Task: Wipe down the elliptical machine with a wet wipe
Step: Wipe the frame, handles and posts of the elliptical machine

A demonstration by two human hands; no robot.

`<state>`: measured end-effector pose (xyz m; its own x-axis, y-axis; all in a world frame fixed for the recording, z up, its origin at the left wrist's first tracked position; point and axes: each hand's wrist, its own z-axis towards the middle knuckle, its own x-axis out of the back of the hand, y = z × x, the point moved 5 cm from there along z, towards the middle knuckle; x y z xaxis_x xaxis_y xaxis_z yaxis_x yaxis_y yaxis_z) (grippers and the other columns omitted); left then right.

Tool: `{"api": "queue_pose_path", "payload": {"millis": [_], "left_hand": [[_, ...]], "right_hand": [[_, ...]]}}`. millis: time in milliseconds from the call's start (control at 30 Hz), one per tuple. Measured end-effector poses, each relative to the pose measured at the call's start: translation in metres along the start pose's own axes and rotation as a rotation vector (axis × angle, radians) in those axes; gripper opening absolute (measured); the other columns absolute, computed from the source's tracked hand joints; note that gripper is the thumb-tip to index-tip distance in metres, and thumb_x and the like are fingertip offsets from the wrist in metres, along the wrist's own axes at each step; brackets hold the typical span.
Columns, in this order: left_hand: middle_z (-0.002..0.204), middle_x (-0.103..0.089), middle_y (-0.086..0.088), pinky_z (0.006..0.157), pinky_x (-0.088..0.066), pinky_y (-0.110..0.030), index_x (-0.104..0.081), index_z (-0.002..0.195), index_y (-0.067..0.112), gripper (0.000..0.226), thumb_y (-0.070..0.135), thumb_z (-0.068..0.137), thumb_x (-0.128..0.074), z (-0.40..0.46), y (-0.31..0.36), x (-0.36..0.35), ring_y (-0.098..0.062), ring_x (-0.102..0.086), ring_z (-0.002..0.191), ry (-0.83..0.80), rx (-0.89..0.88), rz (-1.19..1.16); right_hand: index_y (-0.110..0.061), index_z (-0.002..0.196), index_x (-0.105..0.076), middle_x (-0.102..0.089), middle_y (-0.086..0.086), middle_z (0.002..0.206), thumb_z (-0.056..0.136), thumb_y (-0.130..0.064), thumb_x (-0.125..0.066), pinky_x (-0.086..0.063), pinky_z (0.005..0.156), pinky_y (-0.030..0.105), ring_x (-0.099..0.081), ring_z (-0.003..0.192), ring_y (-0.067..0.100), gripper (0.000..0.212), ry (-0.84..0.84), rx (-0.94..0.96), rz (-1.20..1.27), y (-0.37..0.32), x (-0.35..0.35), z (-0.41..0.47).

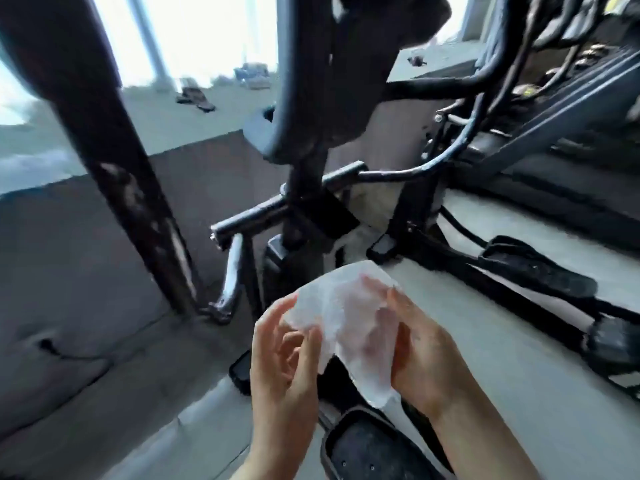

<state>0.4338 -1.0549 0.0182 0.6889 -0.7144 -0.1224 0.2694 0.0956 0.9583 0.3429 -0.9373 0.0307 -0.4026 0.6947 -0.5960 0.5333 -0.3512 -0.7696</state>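
A thin white wet wipe (341, 317) is spread between my two hands, low in the middle of the view. My left hand (284, 362) pinches its left edge with thumb and fingers. My right hand (419, 348) holds the right side, its fingers curled behind the translucent sheet. The black elliptical machine (304, 161) stands right in front, its centre post and cross bar just beyond the wipe. One worn handlebar pole (138, 209) slants down at the left. A black foot pedal (363, 452) lies under my hands and another pedal (540, 271) at the right.
A dark mat (86, 271) covers the floor at the left, with a crack or cord across it. Pale floor (502, 358) lies at the right. More gym equipment (554, 116) crowds the upper right. Small items sit on the far floor (197, 97) by bright windows.
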Motion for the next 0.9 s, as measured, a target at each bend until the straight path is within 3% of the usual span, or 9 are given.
{"api": "queue_pose_path", "payload": {"millis": [200, 333, 400, 467, 533, 600, 667, 767, 900], "left_hand": [[0.101, -0.065, 0.011, 0.069, -0.050, -0.015, -0.059, 0.100, 0.052, 0.024, 0.039, 0.081, -0.064, -0.038, 0.041, 0.030, -0.005, -0.066, 0.082, 0.407, -0.171, 0.252], [0.116, -0.056, 0.003, 0.076, -0.046, -0.010, -0.053, 0.107, 0.059, 0.027, 0.042, 0.086, -0.052, -0.060, 0.066, 0.053, -0.005, -0.062, 0.093, 0.549, -0.252, 0.414], [0.114, -0.058, -0.001, 0.079, -0.044, -0.009, -0.053, 0.106, 0.060, 0.027, 0.041, 0.087, -0.050, -0.062, 0.079, 0.063, -0.008, -0.062, 0.095, 0.570, -0.273, 0.432], [0.113, -0.060, -0.002, 0.082, -0.044, -0.011, -0.054, 0.105, 0.057, 0.025, 0.041, 0.087, -0.049, -0.056, 0.089, 0.072, -0.014, -0.062, 0.097, 0.578, -0.299, 0.436], [0.114, -0.060, 0.002, 0.085, -0.047, -0.019, -0.056, 0.105, 0.054, 0.022, 0.043, 0.088, -0.048, -0.048, 0.100, 0.081, -0.018, -0.062, 0.100, 0.597, -0.317, 0.412], [0.116, -0.060, 0.008, 0.086, -0.049, -0.030, -0.057, 0.105, 0.051, 0.020, 0.045, 0.089, -0.047, -0.045, 0.108, 0.089, -0.020, -0.062, 0.102, 0.616, -0.333, 0.397], [0.115, -0.060, 0.010, 0.087, -0.049, -0.033, -0.057, 0.106, 0.050, 0.019, 0.046, 0.090, -0.047, -0.047, 0.112, 0.098, -0.020, -0.062, 0.102, 0.627, -0.343, 0.403], [0.116, -0.060, 0.012, 0.087, -0.050, -0.034, -0.056, 0.106, 0.051, 0.020, 0.049, 0.090, -0.045, -0.050, 0.110, 0.107, -0.018, -0.061, 0.103, 0.631, -0.335, 0.395], [0.120, -0.058, 0.013, 0.090, -0.052, -0.041, -0.056, 0.109, 0.047, 0.023, 0.051, 0.090, -0.043, -0.051, 0.103, 0.114, -0.015, -0.060, 0.106, 0.631, -0.291, 0.384]], "right_hand": [[-0.018, 0.096, -0.078, -0.072, 0.012, 0.106, 0.080, -0.042, -0.058, -0.057, 0.079, 0.034, -0.070, 0.091, 0.022, 0.036, -0.339, -0.209, 0.038, 0.006, -0.038, -0.008], [-0.008, 0.127, -0.061, -0.065, 0.008, 0.116, 0.096, -0.046, -0.048, -0.051, 0.090, 0.035, -0.061, 0.110, 0.024, 0.050, -0.388, 0.023, 0.032, -0.021, -0.056, -0.012], [-0.009, 0.133, -0.054, -0.058, 0.004, 0.115, 0.085, -0.057, -0.063, -0.040, 0.094, 0.038, -0.052, 0.112, 0.024, 0.069, -0.468, 0.243, 0.003, -0.041, -0.079, -0.017], [-0.010, 0.120, -0.062, -0.063, -0.007, 0.105, 0.083, -0.059, -0.063, -0.040, 0.091, 0.032, -0.054, 0.102, 0.015, 0.061, -0.604, 0.564, -0.150, -0.062, -0.112, -0.020], [-0.003, 0.125, -0.057, -0.062, 0.006, 0.127, 0.100, -0.040, -0.045, -0.038, 0.107, 0.040, -0.052, 0.124, 0.022, 0.047, -0.790, 1.102, -0.687, -0.069, -0.155, -0.023], [-0.008, 0.131, -0.058, -0.043, 0.017, 0.147, 0.103, -0.030, -0.037, -0.017, 0.119, 0.050, -0.030, 0.142, 0.030, 0.041, -0.856, 1.632, -1.276, -0.062, -0.190, -0.008], [-0.012, 0.125, -0.065, -0.042, 0.012, 0.149, 0.103, -0.040, -0.037, -0.014, 0.120, 0.049, -0.029, 0.143, 0.027, 0.045, -0.884, 1.901, -1.611, -0.058, -0.206, 0.012], [-0.010, 0.121, -0.066, -0.054, 0.009, 0.140, 0.103, -0.045, -0.036, -0.021, 0.118, 0.045, -0.040, 0.138, 0.024, 0.050, -0.987, 2.117, -1.729, -0.063, -0.215, 0.013], [-0.016, 0.113, -0.071, -0.062, 0.004, 0.131, 0.098, -0.023, -0.057, -0.042, 0.105, 0.038, -0.058, 0.122, 0.020, 0.022, -0.689, 2.557, -1.630, -0.081, -0.233, 0.006]]}}
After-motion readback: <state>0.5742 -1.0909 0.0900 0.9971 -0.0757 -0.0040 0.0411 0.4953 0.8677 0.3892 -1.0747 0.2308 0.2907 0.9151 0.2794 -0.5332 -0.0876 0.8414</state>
